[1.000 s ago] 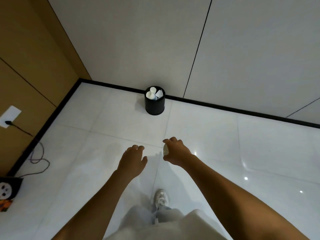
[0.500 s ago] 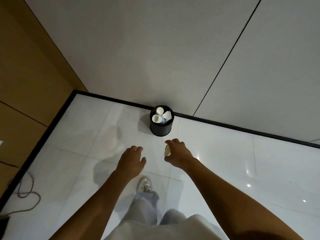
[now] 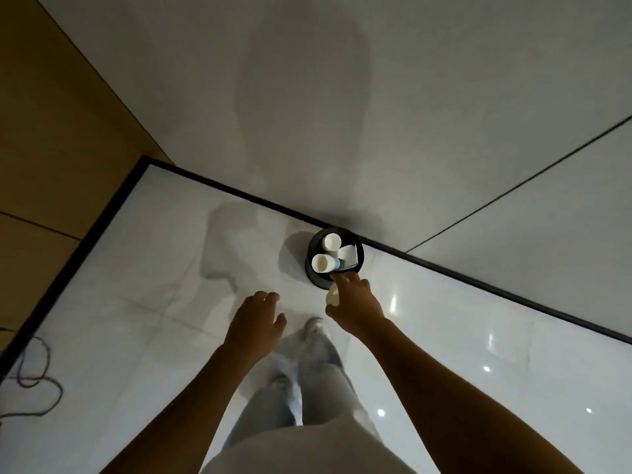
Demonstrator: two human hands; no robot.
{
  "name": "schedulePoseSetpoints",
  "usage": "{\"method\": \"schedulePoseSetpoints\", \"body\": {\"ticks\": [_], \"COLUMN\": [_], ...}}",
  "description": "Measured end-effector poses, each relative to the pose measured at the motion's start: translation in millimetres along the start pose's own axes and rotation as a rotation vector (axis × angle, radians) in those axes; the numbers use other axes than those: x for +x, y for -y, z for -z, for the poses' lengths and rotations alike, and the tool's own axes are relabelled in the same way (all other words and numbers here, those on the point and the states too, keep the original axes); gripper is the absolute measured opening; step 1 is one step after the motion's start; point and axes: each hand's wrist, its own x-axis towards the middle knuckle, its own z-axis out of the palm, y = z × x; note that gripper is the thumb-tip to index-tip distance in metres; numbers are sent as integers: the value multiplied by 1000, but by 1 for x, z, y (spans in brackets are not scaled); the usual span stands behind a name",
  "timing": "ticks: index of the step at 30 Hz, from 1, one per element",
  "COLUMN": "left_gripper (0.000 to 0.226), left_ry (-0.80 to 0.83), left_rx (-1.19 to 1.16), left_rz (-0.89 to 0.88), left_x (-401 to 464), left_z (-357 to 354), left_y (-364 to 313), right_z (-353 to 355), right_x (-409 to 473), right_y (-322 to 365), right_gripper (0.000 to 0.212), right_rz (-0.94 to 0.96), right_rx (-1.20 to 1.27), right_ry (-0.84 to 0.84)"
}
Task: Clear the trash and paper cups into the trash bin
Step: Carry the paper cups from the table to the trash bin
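Your right hand (image 3: 355, 304) pinches a small crumpled pale scrap of trash (image 3: 332, 295) between thumb and fingers, held just at the near rim of the round black trash bin (image 3: 316, 280) so that, I judge, it can drop straight in. The bin stands against the wall's dark baseboard (image 3: 239, 196), already holding two white paper cups (image 3: 321, 263) and a white paper piece (image 3: 349, 253). Your left hand (image 3: 256, 319) hangs relaxed, holding nothing, apart from the bin.

Dim, soft picture; ceiling lights glare on the glossy floor (image 3: 444, 336), shadows cross the wall (image 3: 307, 97), edges bend.
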Motion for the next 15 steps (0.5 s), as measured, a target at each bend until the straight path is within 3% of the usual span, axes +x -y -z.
{"method": "schedulePoseSetpoints", "body": {"ticks": [7,15], "left_gripper": [47,48], "left_ry": [23,10], "left_rx": [-74,-75], "left_rz": [50,11], "left_x": [95,217], "left_z": [-17,-86], "left_y": [2,45], "right_z": [-18,-113], "right_x": [114,240], "right_y": [-22,-51], "right_gripper": [66,65], "right_rz": [-4,-30], "right_rx": [-47,-43], "right_ry": [56,12]}}
